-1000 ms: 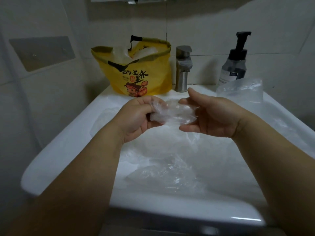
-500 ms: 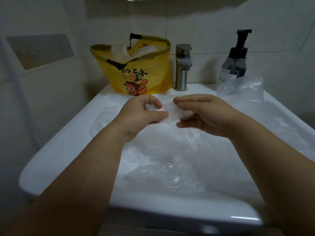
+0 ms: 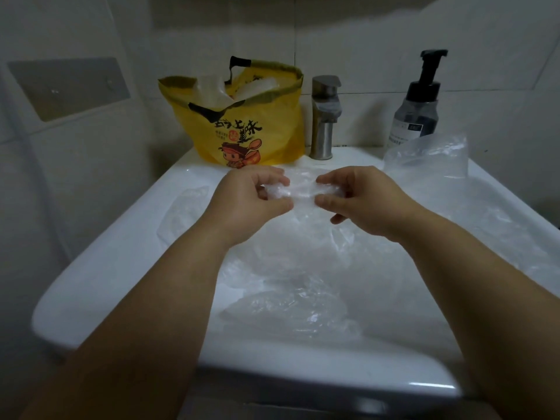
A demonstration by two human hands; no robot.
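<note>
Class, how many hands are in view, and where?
2. The left hand and the right hand each pinch one end of a clear plastic bag above the sink.

A second ago the right hand (image 3: 360,201) was flat, with straight fingers and its palm showing, just touching the bag (image 3: 303,189). Now it has turned over, so its back faces up, and its fingers curl and pinch the bag. The left hand (image 3: 251,201) had the bag bunched up in its grip; now it pinches one end with fingers and thumb. The bag was a lumpy wad (all scrunched up). Now it is pulled out thinner between the two hands, which have moved a little apart.
</note>
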